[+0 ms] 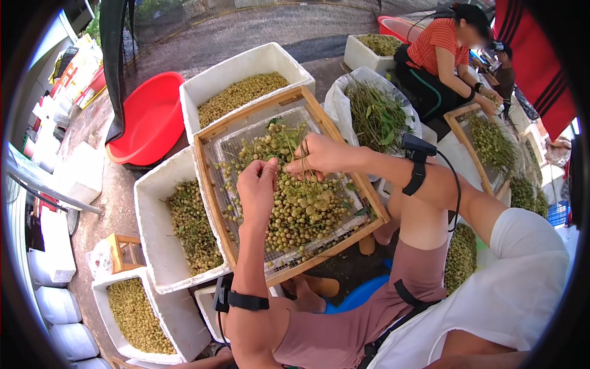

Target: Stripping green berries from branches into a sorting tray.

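A wood-framed wire-mesh sieve [213, 203] lies before me, heaped with small round yellow-green fruit [295, 221]. My right hand [322, 154] is over the heap, fingers closed on thin green stems [304, 150] of a fruit bunch. Beside it on the left, my left hand [257, 187] has its thumb against its curled fingers, close to that bunch. Whether anything is pinched there is hidden. Leaves and bits of stem lie among the fruit on the mesh.
White foam boxes of fruit stand behind [246, 60], left [154, 249] and lower left [99, 295]. A red basin [152, 120] is beyond. At right sit a white sack [339, 94] of stems and a co-worker [438, 55] by another sieve [470, 152]. A blue stool [359, 295] shows below.
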The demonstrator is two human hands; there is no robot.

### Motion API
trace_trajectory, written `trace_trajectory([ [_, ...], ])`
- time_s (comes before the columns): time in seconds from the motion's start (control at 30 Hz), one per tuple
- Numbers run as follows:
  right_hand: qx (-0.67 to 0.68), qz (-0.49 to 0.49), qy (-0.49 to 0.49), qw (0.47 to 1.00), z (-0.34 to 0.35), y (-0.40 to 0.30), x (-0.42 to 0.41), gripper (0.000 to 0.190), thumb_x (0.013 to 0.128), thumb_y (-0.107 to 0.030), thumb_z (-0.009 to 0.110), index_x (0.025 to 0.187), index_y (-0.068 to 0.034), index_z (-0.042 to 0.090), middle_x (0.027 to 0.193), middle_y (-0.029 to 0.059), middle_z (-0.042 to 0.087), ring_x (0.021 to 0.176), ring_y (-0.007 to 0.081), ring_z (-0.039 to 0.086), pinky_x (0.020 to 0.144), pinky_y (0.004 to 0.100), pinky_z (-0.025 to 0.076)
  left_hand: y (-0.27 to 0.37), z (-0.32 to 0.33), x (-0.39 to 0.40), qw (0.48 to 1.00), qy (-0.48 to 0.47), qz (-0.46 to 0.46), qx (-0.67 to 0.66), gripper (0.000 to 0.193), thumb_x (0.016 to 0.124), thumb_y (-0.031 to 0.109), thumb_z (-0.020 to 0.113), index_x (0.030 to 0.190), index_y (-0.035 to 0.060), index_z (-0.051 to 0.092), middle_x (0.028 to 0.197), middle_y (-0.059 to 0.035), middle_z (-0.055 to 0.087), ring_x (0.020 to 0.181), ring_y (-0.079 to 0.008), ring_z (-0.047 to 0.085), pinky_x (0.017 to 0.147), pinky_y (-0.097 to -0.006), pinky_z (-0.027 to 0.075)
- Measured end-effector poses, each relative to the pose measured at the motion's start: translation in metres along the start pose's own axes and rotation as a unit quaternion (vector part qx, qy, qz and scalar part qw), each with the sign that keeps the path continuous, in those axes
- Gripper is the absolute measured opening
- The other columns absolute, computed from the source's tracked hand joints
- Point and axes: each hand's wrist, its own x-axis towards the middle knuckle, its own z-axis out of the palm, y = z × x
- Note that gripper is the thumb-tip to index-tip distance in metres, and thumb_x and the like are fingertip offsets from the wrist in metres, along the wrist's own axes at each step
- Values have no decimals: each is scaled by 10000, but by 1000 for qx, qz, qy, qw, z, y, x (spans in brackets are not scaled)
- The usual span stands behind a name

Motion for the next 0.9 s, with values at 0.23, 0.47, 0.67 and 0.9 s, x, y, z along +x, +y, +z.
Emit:
trace_trajectory([
  [0.23, 119, -55, 70, 989, -16, 8, 13, 339, 937, -294, 661, 815, 23, 665, 727, 48, 640, 544, 97, 544, 438, 251, 408, -4, 21, -9, 959, -68, -36, -271, 370, 1018, 395, 503, 1051, 51, 634, 848, 27, 552, 699, -48, 504, 578, -218, 383],
  [0.47, 93, -7, 103, 990, -12, 9, 12, 305, 953, -254, 637, 824, 22, 643, 746, 53, 633, 591, 84, 543, 442, 245, 395, -16, 22, 2, 975, -74, 22, -208, 292, 1014, 280, 530, 947, 12, 626, 671, 29, 493, 526, -52, 396, 475, -234, 312],
  [0.67, 137, -11, 121, 983, -18, 15, 11, 292, 962, -266, 620, 824, -9, 630, 727, 38, 616, 572, 71, 499, 440, 237, 371, -2, 21, 4, 886, -148, -111, -425, 158, 987, 197, 570, 963, 43, 597, 709, 2, 540, 533, -82, 444, 467, -209, 318],
  [0.9, 239, -31, 144, 960, -15, 16, 16, 298, 960, -247, 616, 812, 11, 642, 643, 35, 578, 504, 86, 478, 442, 255, 335, -5, 20, 13, 814, -91, -178, -545, 105, 941, 51, 551, 1017, 8, 609, 802, -36, 573, 641, -77, 497, 461, -192, 333],
])
